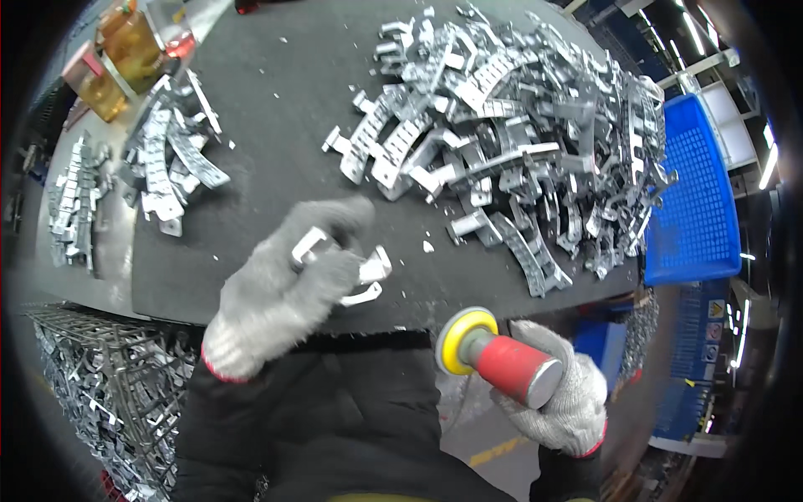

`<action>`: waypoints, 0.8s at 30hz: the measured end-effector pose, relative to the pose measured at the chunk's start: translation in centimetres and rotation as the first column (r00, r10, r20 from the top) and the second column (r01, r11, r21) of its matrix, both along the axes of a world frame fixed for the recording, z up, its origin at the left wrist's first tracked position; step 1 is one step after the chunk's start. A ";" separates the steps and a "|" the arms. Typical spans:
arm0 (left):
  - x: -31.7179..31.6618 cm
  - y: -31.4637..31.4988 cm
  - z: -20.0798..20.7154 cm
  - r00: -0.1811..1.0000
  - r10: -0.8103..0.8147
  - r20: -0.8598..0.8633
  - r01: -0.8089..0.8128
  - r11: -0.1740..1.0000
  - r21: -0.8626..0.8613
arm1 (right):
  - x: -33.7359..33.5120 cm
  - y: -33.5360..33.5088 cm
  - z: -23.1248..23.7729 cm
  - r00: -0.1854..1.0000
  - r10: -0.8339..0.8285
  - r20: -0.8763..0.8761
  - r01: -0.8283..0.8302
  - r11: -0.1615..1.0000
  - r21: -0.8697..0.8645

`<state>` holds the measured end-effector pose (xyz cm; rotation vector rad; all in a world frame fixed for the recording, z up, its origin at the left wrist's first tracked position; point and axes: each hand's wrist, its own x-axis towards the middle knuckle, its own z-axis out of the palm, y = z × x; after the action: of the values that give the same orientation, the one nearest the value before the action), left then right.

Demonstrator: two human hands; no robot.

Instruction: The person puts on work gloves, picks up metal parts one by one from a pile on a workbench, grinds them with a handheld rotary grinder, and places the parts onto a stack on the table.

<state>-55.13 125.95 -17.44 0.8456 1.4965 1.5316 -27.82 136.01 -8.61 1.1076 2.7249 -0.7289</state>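
My left hand (288, 289), in a grey-white knit glove, is closed around a small silver metal bracket (375, 266) near the table's front edge. Its fingers cover the bracket's middle, and bent ends stick out on both sides. In my gloved right hand (569, 389) is a small sander (514, 368) with a red body and a round yellow-edged pad. The sander is beyond the table's front edge, its pad apart from the bracket. A large heap of similar metal brackets (502, 109) covers the right side of the dark table (284, 109).
A smaller group of brackets (171, 155) lies at the left, with more brackets (77, 201) beside it. Orange-yellow containers (130, 50) stand at the far left. A blue basket (694, 192) is at the right. Below the table's left side is a wire cage (109, 351) of metal parts.
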 end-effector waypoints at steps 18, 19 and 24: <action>2.6 -0.9 -3.3 0.322 0.332 0.887 -0.509 0.850 -0.134 | -3.5 0.5 -3.9 0.864 0.404 -0.301 -0.385 0.915 0.122; 2.7 -0.5 -2.6 0.294 0.419 0.859 -0.556 0.806 -0.203 | -3.1 0.5 -4.4 0.897 0.335 -0.287 -0.306 0.941 0.145; -1.3 -0.9 -1.8 0.502 0.393 0.771 -0.503 0.857 -0.110 | -4.4 0.9 -5.2 0.983 0.015 -0.183 -0.006 0.999 0.048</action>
<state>-56.42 125.09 -19.26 -0.2424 0.9670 2.0294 -32.23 136.95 -13.85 1.0849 2.9127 -0.8071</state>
